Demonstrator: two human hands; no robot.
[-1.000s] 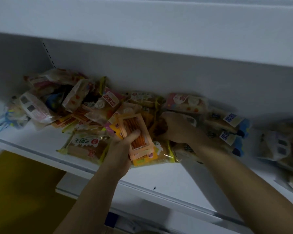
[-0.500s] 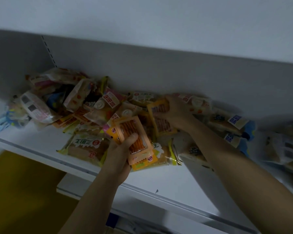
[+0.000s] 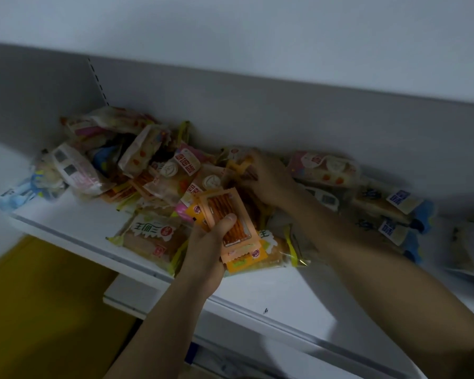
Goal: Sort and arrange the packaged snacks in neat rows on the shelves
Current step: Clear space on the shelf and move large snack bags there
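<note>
A white, smooth shelf [image 3: 74, 214] runs from the left edge down toward the lower right of the frame, under a grey back panel. A loose heap of packaged snacks [image 3: 153, 170] in glossy, crinkled plastic lies across its middle and upper left, overlapping at all angles rather than in rows.

The left hand [image 3: 207, 250], just below frame centre, grips a small stack of flat rectangular orange packets [image 3: 229, 222]; the thumb presses across the front of the top one, whose clear window shows thin reddish-brown sticks. The packets' lower edges are serrated.

The right hand [image 3: 267, 179], right of centre and higher up, reaches into the heap with fingers curled round another orange stick packet [image 3: 241, 166]; blur hides how firmly it is held. The 2 hands are apart, the right one farther back on the shelf.

In front of the heap, left of the left hand, a soft pillow-shaped bread pack [image 3: 151, 236] with yellow-green crimped ends lies flat near the shelf's front edge. At the right, 2 packs with blue ends [image 3: 397, 212] lie side by side. A second white shelf [image 3: 137, 299] shows below, with a yellow-brown floor [image 3: 39, 310] at lower left.
</note>
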